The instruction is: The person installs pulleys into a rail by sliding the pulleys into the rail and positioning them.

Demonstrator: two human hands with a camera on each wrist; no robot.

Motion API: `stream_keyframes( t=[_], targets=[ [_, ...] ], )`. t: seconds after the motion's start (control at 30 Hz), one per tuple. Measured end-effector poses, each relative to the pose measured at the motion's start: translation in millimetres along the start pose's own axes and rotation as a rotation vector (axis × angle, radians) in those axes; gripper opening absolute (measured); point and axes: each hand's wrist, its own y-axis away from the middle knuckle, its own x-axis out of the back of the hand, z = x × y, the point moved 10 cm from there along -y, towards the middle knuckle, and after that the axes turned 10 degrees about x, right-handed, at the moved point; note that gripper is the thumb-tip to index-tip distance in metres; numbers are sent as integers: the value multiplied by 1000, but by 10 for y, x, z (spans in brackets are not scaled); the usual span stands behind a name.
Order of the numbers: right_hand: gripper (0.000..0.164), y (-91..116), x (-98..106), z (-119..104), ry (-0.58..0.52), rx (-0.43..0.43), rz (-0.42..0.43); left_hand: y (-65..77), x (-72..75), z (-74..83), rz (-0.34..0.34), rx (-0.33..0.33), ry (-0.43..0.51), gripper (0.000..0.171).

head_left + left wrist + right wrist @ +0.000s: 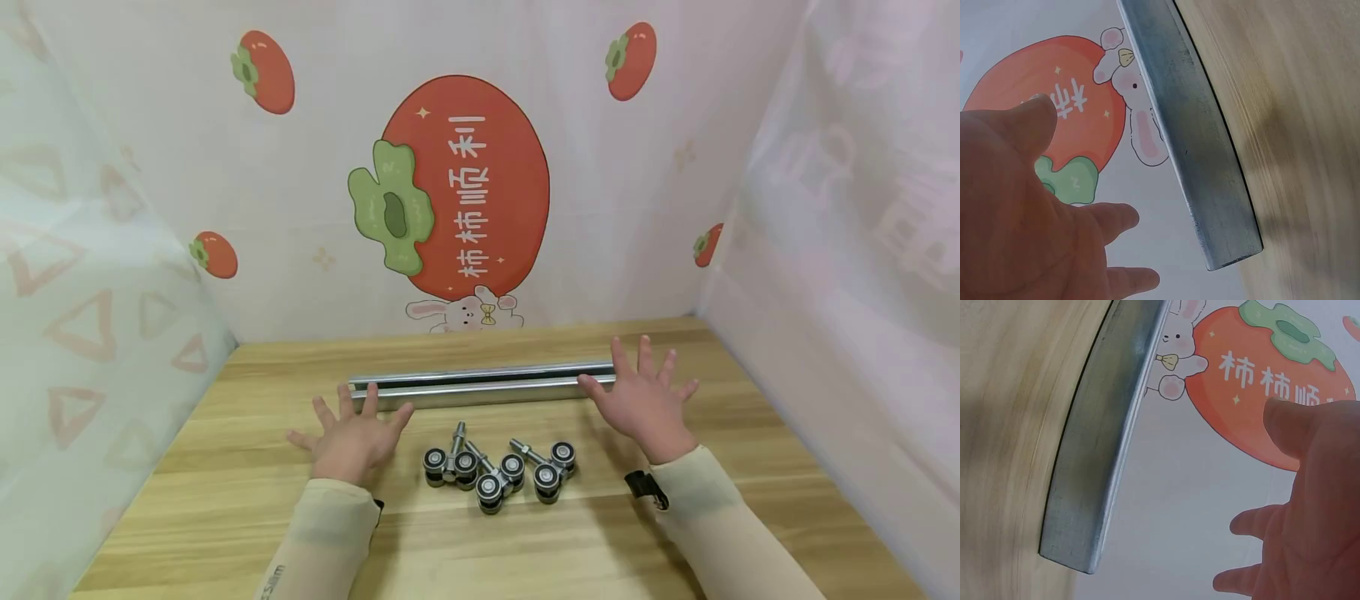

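A long metal channel rail (480,392) lies across the back of the wooden table, its slot facing up. My left hand (354,437) hovers near the rail's left end, fingers spread and holding nothing. Near the right end is my right hand (647,408), likewise spread, with its palm toward the table. Between the hands and in front of the rail lie three twin-wheel rollers with threaded bolts: a left roller (450,467), a middle roller (495,483) and a right roller (553,473). Both wrist views show the rail (1194,137) beside the hand, apart from the fingers.
The wooden table (247,467) meets a white backdrop (322,167) printed with persimmons and a rabbit. Pale sheets hang as a left wall (90,250) and a right wall (832,292). A black band (647,489) sits at the right sleeve's cuff.
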Motion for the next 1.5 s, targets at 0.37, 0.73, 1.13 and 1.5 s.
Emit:
stream_keyframes(
  t=[0.37,0.73,1.13,1.5],
  targets=[
    [103,-40,-19,-63,-3,10,-18,-107,53,-65,-39,-23,12,107],
    [100,-117,37,-135,15,27,-12,-280,134,-100,-31,-44,27,104],
    [99,-165,82,-259,23,54,-22,-417,165,-96,-36,-45,52,110],
    [103,-197,36,-289,25,54,-28,-495,151,-63,-31,-58,43,108]
  ],
)
